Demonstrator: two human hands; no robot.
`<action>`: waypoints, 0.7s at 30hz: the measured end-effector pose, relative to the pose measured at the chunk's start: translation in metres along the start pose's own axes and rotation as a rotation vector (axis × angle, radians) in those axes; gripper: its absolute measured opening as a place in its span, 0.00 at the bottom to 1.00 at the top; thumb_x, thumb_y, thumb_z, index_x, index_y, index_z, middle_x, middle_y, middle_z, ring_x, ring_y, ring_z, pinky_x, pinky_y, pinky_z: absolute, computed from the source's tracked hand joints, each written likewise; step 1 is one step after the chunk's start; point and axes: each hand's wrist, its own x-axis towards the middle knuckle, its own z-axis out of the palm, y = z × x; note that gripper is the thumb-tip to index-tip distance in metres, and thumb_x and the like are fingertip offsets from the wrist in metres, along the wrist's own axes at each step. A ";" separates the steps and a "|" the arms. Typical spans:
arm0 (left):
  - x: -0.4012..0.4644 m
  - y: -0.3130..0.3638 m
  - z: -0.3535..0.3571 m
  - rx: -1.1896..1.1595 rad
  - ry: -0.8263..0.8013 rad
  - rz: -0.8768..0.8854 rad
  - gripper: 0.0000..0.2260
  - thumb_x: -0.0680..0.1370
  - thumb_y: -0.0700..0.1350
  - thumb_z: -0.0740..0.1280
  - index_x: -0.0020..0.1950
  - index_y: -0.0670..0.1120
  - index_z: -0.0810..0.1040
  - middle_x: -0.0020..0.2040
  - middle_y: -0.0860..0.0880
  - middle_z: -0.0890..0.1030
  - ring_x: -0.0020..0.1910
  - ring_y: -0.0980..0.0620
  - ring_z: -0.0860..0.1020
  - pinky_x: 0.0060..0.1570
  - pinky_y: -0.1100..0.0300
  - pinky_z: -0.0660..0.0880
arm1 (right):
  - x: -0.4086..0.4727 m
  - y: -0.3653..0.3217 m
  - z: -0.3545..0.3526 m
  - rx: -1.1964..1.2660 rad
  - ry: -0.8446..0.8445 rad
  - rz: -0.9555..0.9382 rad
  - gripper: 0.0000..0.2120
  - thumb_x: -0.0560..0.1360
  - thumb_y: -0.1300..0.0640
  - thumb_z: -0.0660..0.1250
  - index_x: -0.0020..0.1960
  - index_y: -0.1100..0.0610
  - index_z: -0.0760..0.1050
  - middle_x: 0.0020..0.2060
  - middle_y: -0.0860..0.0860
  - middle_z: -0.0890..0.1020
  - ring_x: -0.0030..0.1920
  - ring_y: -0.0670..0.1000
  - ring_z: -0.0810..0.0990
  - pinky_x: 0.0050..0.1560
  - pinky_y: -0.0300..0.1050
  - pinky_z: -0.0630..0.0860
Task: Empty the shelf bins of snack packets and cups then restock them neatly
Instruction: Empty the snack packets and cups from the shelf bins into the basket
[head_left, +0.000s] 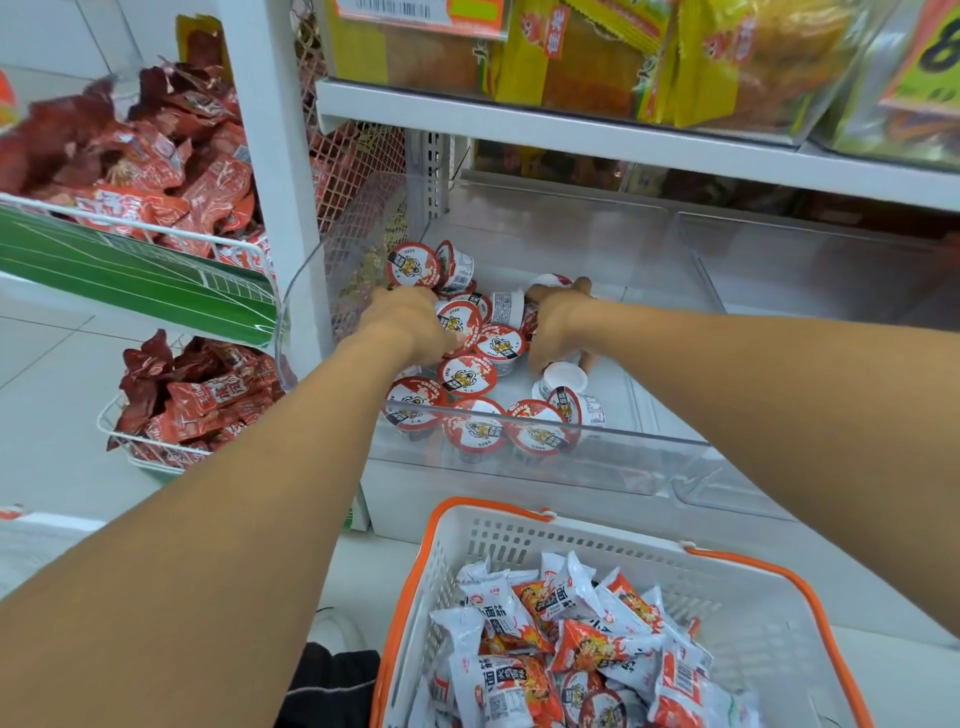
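Observation:
Several small white cups with red-and-white foil lids (470, 374) lie jumbled in the left clear plastic bin (571, 457) on the low shelf. My left hand (410, 325) reaches into the pile, its fingers curled around cups on the left side. My right hand (558, 322) grips cups on the right side of the pile, thumb pointing down beside an overturned cup (563, 376). Below, a white basket with orange handles (727, 582) holds several white-and-orange snack packets (571, 634) and a few cups.
The neighbouring clear bin (810, 270) to the right holds nothing. Yellow snack bags (675, 57) fill the shelf above. Wire baskets of red packets (156, 161) hang at the left, one lower down (192, 400). A white shelf post (275, 156) stands between.

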 end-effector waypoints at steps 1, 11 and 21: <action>-0.001 0.000 -0.001 -0.006 -0.006 -0.002 0.28 0.74 0.57 0.73 0.70 0.47 0.72 0.68 0.42 0.73 0.65 0.40 0.74 0.64 0.45 0.74 | 0.000 0.001 0.001 0.039 0.020 0.000 0.35 0.73 0.57 0.72 0.74 0.53 0.58 0.48 0.54 0.67 0.61 0.62 0.73 0.65 0.54 0.72; -0.019 0.009 -0.007 -0.108 0.084 0.076 0.18 0.73 0.51 0.77 0.59 0.45 0.80 0.60 0.41 0.79 0.53 0.39 0.80 0.54 0.47 0.80 | -0.029 0.021 -0.016 0.808 0.032 0.030 0.37 0.68 0.67 0.74 0.72 0.49 0.66 0.64 0.52 0.70 0.58 0.60 0.75 0.33 0.55 0.83; -0.120 0.052 -0.068 -0.136 -0.010 0.617 0.12 0.69 0.55 0.78 0.50 0.56 0.82 0.43 0.59 0.83 0.38 0.63 0.78 0.47 0.54 0.78 | -0.191 0.079 -0.030 0.852 0.140 -0.402 0.29 0.67 0.72 0.73 0.57 0.42 0.74 0.49 0.57 0.79 0.39 0.54 0.79 0.34 0.56 0.84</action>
